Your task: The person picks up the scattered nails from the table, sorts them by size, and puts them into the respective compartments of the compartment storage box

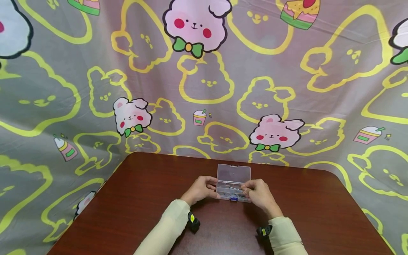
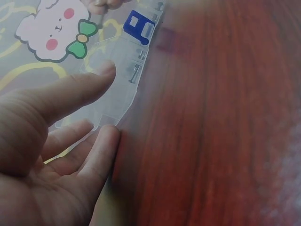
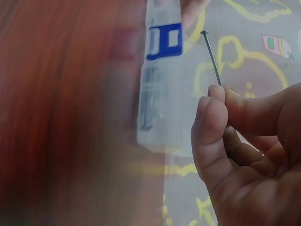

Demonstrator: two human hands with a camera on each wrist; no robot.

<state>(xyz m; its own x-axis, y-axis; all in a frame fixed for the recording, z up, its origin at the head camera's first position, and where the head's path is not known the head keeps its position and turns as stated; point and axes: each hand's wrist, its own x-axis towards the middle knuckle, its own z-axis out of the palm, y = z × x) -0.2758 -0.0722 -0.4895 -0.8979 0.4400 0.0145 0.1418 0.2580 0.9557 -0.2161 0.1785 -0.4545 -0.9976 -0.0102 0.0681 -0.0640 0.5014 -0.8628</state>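
Note:
A clear plastic compartment box with a blue latch stands on the table, its transparent lid raised at the back. My left hand holds the box's left end, thumb near the front corner and fingers along the side. Over the right part of the box is my right hand. In the right wrist view, its thumb and index finger pinch a thin metal nail with its flat head sticking up. Several small metal pieces lie in the compartments, partly blurred through the plastic.
The dark reddish-brown wooden table has rounded far corners. A grey curtain with cartoon animals hangs behind and beside it. Black cameras are strapped at the left wrist and right wrist, over light sleeves.

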